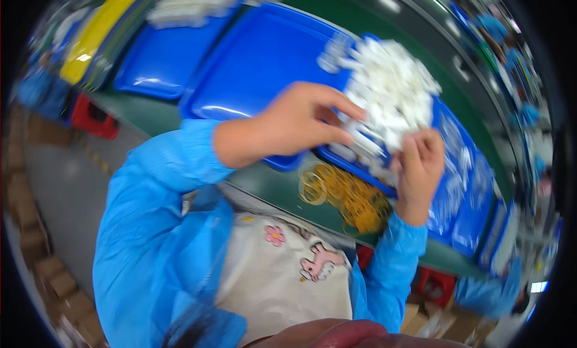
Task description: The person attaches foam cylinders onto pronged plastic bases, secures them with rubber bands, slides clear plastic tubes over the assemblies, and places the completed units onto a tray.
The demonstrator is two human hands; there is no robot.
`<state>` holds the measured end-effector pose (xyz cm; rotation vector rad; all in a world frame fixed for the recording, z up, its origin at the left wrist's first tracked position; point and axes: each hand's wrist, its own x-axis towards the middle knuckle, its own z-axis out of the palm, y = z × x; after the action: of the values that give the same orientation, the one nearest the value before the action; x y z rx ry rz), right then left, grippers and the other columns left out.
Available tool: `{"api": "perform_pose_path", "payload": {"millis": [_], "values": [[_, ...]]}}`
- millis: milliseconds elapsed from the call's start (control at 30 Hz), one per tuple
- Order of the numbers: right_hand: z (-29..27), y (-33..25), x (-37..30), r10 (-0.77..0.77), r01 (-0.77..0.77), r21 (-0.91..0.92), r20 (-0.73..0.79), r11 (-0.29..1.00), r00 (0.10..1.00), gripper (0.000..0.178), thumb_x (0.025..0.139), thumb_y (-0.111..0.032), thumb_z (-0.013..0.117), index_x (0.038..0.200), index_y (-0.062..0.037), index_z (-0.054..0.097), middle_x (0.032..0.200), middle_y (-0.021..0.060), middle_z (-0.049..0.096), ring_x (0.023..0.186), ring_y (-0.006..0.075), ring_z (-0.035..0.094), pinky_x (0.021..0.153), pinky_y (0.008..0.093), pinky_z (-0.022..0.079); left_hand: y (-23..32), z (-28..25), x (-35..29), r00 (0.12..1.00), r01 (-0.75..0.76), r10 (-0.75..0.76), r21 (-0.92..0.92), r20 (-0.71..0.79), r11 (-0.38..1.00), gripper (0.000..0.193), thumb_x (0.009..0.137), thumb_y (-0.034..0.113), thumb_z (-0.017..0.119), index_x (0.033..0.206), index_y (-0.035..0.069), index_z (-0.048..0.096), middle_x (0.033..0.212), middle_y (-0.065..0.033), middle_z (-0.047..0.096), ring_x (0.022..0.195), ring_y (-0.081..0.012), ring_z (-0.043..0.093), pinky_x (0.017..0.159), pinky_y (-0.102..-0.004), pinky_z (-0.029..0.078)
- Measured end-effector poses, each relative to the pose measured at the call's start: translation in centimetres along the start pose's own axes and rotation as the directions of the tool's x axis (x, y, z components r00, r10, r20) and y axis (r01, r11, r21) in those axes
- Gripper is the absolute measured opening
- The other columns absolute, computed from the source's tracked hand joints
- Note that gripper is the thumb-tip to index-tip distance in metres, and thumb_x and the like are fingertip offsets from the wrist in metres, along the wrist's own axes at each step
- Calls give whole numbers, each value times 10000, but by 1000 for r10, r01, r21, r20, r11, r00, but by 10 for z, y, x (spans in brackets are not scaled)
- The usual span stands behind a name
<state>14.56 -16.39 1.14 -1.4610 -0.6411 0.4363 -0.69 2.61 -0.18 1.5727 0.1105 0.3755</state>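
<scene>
My left hand (300, 119) is over the near edge of a pile of small white plastic-looking parts (393, 86), thumb and forefinger apart with a gap between them. A slim white piece (368, 145) lies just beyond its fingertips; contact cannot be made out. My right hand (422, 167) is at the pile's right near side, fingers curled and pinched together. What the pinch holds, if anything, is blurred. The pile sits on a blue tray (375, 181). Closer to me lies a heap of yellow-brown rubber bands (354, 201), with a pale clear ring (314, 187) at its left.
A large blue tray (252, 59) is left of the pile; a further blue tray (159, 59) has stacked white pieces (192, 5). Blue trays with clear plastic parts (448, 167) stand right. Yellow trays (102, 32) are far left. Red stools (93, 116) are beside the green table (270, 189).
</scene>
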Motion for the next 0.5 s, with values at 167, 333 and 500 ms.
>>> {"api": "perform_pose_path", "payload": {"millis": [167,333,500], "values": [[-10,11,1,-43,39,116,30,993,999,59,934,-11,568,952,-19,513,712,65,568,489,84,491,427,191,386,3,3,-1,1000,13,-12,-101,4,995,359,755,-52,759,1103,-11,681,1139,-126,667,858,-138,667,747,-261,553],[-8,8,7,1,1,144,-20,990,1000,83,933,-20,582,997,-11,529,748,82,604,530,109,561,440,202,423,1,-3,-2,999,11,-15,-130,-31,992,349,762,-60,750,1100,-23,673,1141,-127,665,872,-147,676,755,-269,557],[-7,4,8,-5,8,43,-57,999,998,118,911,-7,606,1011,11,546,752,92,632,577,131,607,467,219,445,4,-3,5,997,25,-32,-112,-66,993,330,775,-68,731,1098,-32,674,1189,-142,636,944,-173,659,804,-283,547]]}}
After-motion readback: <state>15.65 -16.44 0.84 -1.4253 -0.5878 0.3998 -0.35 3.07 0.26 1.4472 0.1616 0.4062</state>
